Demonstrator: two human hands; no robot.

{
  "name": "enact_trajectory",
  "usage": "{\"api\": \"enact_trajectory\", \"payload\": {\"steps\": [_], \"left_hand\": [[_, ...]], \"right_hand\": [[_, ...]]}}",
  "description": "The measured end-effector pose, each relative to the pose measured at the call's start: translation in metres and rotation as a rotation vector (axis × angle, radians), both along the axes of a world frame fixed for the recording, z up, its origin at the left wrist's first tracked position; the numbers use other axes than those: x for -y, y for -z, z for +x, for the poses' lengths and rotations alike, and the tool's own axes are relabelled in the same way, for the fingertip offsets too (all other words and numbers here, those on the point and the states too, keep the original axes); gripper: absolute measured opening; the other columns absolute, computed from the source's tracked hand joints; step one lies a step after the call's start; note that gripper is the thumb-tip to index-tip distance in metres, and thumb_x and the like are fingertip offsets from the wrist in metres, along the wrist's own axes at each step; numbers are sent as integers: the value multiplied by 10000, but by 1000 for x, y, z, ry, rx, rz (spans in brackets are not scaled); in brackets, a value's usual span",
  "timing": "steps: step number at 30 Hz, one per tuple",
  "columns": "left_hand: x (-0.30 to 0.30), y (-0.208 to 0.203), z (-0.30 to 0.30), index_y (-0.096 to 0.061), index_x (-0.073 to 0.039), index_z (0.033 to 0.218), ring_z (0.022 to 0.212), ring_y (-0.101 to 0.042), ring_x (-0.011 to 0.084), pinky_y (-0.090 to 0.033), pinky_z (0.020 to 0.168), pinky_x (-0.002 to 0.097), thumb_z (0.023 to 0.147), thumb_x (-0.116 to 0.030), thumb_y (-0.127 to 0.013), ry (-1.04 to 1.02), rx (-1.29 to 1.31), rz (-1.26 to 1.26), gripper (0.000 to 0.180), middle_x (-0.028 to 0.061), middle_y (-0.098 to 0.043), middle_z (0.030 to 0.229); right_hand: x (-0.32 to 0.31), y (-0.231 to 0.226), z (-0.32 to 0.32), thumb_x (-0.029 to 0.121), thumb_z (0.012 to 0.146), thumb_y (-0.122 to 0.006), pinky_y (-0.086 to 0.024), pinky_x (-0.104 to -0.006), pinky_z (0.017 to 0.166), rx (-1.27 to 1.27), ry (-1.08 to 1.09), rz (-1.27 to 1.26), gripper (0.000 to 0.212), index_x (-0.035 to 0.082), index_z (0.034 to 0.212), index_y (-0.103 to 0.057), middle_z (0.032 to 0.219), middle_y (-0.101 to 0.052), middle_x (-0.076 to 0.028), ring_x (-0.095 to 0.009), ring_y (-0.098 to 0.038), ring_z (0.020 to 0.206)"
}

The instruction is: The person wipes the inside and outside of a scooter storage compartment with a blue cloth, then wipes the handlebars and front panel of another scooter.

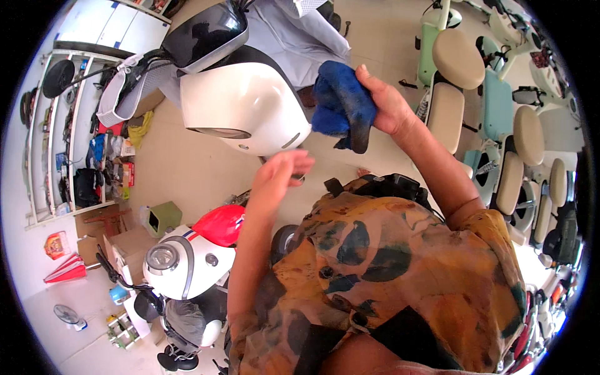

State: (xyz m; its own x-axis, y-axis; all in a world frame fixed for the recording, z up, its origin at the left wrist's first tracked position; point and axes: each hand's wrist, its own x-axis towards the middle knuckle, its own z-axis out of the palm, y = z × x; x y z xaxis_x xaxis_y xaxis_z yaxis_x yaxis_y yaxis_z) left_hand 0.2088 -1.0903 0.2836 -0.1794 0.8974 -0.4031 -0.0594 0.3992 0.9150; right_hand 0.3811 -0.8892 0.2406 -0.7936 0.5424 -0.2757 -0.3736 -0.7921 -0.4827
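A crumpled blue cloth [331,94] with dark stains hangs from my right hand [389,103], gripped between thumb and fingers. It is beside the rounded end of a glossy white scooter body [240,103], close to its right edge. Just below that same body is my left hand [281,175], its fingers stretched out and seemingly holding nothing. Whether the left fingertips touch the white panel, I cannot tell. A black glossy display housing [206,34] sits on the scooter above the panel, and a grey cover [284,44] drapes behind it.
A second white scooter with a red panel [220,225] stands at lower left. Several scooters with beige seats [447,115] line the right side. A white shelf rack [75,125] with parts stands at the left wall, near cardboard boxes [134,244] and a fan [67,315].
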Motion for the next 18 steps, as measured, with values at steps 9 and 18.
{"api": "enact_trajectory", "payload": {"steps": [9,18], "left_hand": [[-42,58,38,-463,-30,1205,1056,-529,220,-413,918,422,917,-170,-472,-671,242,205,320,105,-541,1164],[-37,10,36,-433,-6,1241,1166,-478,278,-337,1019,457,939,-154,-424,-564,344,503,337,149,-495,1261]], "right_hand": [[5,33,24,439,927,-458,-389,-381,980,-119,-36,99,547,-21,1221,-496,1182,-571,-123,-232,-542,1085],[-4,68,46,372,931,-477,-391,-394,967,-182,-63,72,454,-11,1169,-531,1144,-592,-115,-228,-558,1045]]}}
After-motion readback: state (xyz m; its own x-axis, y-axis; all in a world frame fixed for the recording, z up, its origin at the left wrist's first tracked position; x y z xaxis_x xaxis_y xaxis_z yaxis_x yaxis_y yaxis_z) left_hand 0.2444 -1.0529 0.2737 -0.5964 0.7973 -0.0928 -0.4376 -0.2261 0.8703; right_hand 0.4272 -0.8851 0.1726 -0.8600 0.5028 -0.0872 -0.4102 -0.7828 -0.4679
